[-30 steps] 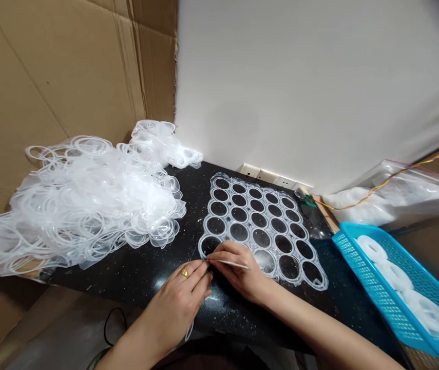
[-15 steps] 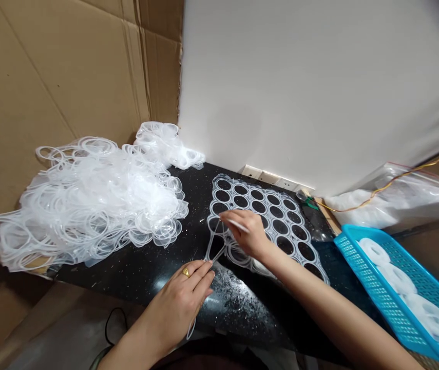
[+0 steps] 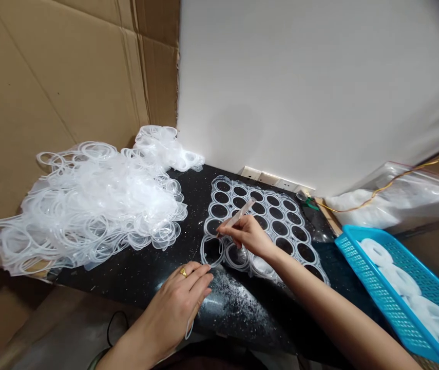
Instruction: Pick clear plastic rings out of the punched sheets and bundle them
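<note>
A right hand (image 3: 248, 234) gripped a slim white pick (image 3: 238, 213) between its fingertips, its long axis slanting away across a clear plastic ring sheet (image 3: 224, 253), the left hand (image 3: 176, 303) just below, its grip unclear.

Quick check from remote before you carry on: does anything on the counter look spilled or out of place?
Yes: white specks are scattered across the black countertop, thickest just right of the left hand. They look like spilled powder or fine trimmings, though what they are can't be told.

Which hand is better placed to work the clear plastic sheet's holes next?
Right hand, probably: it holds a slim white stick over the clear perforated plastic sheet, while the left hand sits off the sheet's near corner.
</note>
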A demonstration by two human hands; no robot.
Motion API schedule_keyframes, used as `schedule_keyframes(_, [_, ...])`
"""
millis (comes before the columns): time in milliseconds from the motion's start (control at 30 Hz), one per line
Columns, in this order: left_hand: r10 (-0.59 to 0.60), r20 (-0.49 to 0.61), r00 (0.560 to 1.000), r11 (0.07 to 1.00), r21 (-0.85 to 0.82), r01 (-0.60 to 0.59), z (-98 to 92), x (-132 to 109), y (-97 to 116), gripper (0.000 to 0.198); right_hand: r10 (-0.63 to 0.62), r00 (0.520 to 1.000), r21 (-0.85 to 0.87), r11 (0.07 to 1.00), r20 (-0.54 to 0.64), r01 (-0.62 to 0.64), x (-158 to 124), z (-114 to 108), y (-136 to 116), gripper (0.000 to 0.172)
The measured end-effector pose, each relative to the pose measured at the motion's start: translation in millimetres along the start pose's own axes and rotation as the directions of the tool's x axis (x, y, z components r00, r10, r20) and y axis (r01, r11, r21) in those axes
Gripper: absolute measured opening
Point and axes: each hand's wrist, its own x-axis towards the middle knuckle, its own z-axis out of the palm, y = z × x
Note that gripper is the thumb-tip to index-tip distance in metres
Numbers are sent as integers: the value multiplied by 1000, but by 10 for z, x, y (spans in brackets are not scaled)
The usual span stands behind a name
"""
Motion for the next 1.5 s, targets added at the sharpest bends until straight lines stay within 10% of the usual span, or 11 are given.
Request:
schedule_keyframes(367, [-17,-1,1000,999,-27,17,-186,138,-56,24,-78,942,135,990,327,35,-296,-54,-24,23])
schedule_keyframes(600, [19,77,997,1000,1,-19,-135,409,-220,26,-152,987,-52,987,-46,150,23,-158,154,24])
schedule_keyframes(1500, [-53,229,972,992,124,25,-19,477,-260,31,-317,948,-156,938,-22,310,74,14,335,16])
